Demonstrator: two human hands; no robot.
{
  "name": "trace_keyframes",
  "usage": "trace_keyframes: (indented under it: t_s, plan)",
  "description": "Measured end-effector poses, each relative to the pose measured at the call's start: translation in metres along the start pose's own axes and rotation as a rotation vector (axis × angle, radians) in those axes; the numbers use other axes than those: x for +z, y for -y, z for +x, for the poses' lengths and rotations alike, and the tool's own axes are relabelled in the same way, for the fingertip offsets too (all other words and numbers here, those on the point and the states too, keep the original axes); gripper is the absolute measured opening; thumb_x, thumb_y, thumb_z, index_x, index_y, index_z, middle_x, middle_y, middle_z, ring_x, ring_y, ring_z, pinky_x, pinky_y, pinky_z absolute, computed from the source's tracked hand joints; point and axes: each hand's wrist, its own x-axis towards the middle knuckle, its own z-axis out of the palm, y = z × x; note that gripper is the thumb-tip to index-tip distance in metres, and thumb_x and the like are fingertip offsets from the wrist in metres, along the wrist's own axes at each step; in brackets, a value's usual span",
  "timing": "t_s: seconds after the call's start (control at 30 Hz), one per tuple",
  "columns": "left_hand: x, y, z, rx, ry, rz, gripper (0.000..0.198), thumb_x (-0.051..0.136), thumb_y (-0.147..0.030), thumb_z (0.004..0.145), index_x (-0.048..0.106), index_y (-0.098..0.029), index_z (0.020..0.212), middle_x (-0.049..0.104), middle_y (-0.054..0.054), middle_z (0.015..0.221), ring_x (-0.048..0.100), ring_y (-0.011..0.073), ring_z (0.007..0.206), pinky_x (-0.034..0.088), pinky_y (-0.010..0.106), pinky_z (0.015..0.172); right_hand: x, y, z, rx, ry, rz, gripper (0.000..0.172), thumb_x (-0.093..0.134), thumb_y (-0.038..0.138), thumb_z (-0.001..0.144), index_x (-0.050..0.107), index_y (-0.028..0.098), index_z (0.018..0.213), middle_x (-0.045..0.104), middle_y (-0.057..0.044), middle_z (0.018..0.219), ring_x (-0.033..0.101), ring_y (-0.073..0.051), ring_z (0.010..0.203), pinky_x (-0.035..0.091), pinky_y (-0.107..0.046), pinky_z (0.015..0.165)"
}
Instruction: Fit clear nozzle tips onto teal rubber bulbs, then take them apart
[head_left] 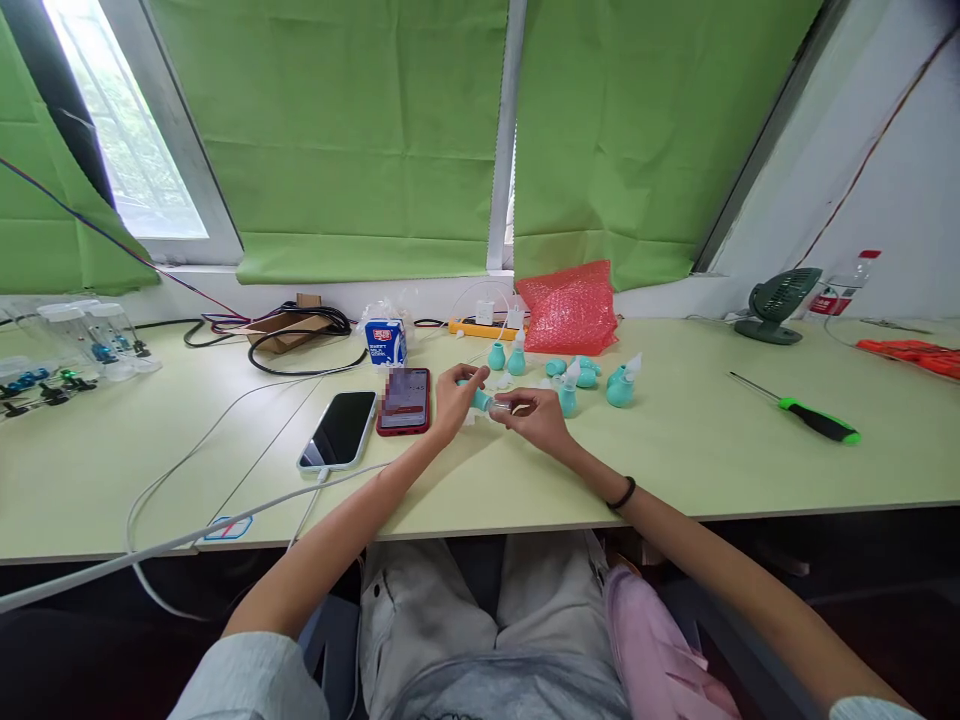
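My left hand (452,398) and my right hand (536,415) meet over the middle of the pale green desk (720,450). Between them they hold one small teal bulb with a clear tip (486,402). The left fingers pinch the teal end, the right fingers pinch the clear end. Several more teal bulbs (570,378) stand or lie on the desk just behind my hands, some with white or clear tips.
Two phones lie left of my hands: a white one (339,430) on a cable and a red one (404,400). A milk carton (385,342), red bubble wrap (570,308), a green-handled screwdriver (802,415), a small fan (776,305) and clear jars (82,340) stand around.
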Motion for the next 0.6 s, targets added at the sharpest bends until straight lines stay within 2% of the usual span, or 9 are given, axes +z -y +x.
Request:
trace_keyframes:
  t_s: [0.1, 0.13, 0.2, 0.3, 0.4, 0.47, 0.6]
  plan:
    - [-0.001, -0.002, 0.003, -0.266, 0.072, -0.133, 0.029, 0.062, -0.042, 0.058, 0.06, -0.013, 0.062, 0.053, -0.002, 0.05, 0.047, 0.0087, 0.043, 0.038, 0.02, 0.04, 0.002, -0.007, -0.005, -0.333, -0.032, -0.242, 0.017, 0.061, 0.027, 0.066, 0.066, 0.016, 0.079, 0.066, -0.006, 0.074, 0.057, -0.013, 0.058, 0.049, -0.026, 0.055]
    - [-0.002, -0.003, 0.004, -0.325, 0.107, -0.168, 0.029, 0.063, -0.041, 0.057, 0.059, -0.013, 0.062, 0.053, -0.002, 0.05, 0.046, 0.0083, 0.041, 0.038, 0.02, 0.038, 0.002, -0.009, -0.005, -0.395, -0.036, -0.293, 0.017, 0.06, 0.027, 0.068, 0.066, 0.016, 0.08, 0.066, -0.006, 0.074, 0.057, -0.013, 0.058, 0.049, -0.027, 0.058]
    - [-0.004, -0.006, 0.004, -0.38, 0.184, -0.256, 0.028, 0.066, -0.037, 0.054, 0.059, -0.012, 0.063, 0.051, -0.002, 0.05, 0.045, 0.0077, 0.04, 0.037, 0.019, 0.035, 0.0, -0.011, -0.004, -0.423, -0.042, -0.349, 0.019, 0.059, 0.028, 0.07, 0.066, 0.017, 0.083, 0.066, -0.006, 0.073, 0.058, -0.014, 0.059, 0.048, -0.028, 0.061]
    - [-0.008, -0.006, 0.005, -0.395, 0.318, -0.456, 0.025, 0.069, -0.029, 0.054, 0.057, -0.013, 0.068, 0.051, -0.003, 0.051, 0.047, 0.007, 0.04, 0.038, 0.018, 0.036, -0.004, -0.009, -0.002, -0.283, -0.066, -0.329, 0.026, 0.06, 0.035, 0.069, 0.067, 0.016, 0.086, 0.066, -0.007, 0.074, 0.059, -0.015, 0.059, 0.049, -0.028, 0.06]
    - [-0.009, -0.003, 0.007, -0.4, 0.428, -0.599, 0.025, 0.068, -0.022, 0.056, 0.056, -0.014, 0.076, 0.054, -0.002, 0.057, 0.051, 0.007, 0.044, 0.042, 0.018, 0.041, -0.006, -0.003, 0.001, -0.085, -0.069, -0.185, 0.036, 0.062, 0.041, 0.066, 0.066, 0.014, 0.089, 0.065, -0.006, 0.066, 0.058, -0.015, 0.053, 0.049, -0.028, 0.054]
    - [-0.009, 0.0, 0.007, -0.399, 0.443, -0.61, 0.026, 0.068, -0.021, 0.056, 0.056, -0.013, 0.078, 0.056, -0.002, 0.059, 0.053, 0.0073, 0.046, 0.044, 0.018, 0.044, -0.008, -0.001, 0.002, 0.005, -0.029, -0.061, 0.039, 0.063, 0.042, 0.064, 0.065, 0.013, 0.09, 0.063, -0.005, 0.061, 0.057, -0.015, 0.051, 0.05, -0.029, 0.053]
    - [-0.008, 0.001, 0.008, -0.353, 0.376, -0.59, 0.023, 0.067, -0.022, 0.058, 0.054, -0.011, 0.073, 0.054, -0.002, 0.057, 0.051, 0.0065, 0.043, 0.042, 0.017, 0.039, -0.009, 0.0, 0.005, 0.103, 0.037, 0.105, 0.042, 0.064, 0.045, 0.061, 0.063, 0.012, 0.086, 0.063, -0.006, 0.066, 0.058, -0.015, 0.052, 0.051, -0.03, 0.054]
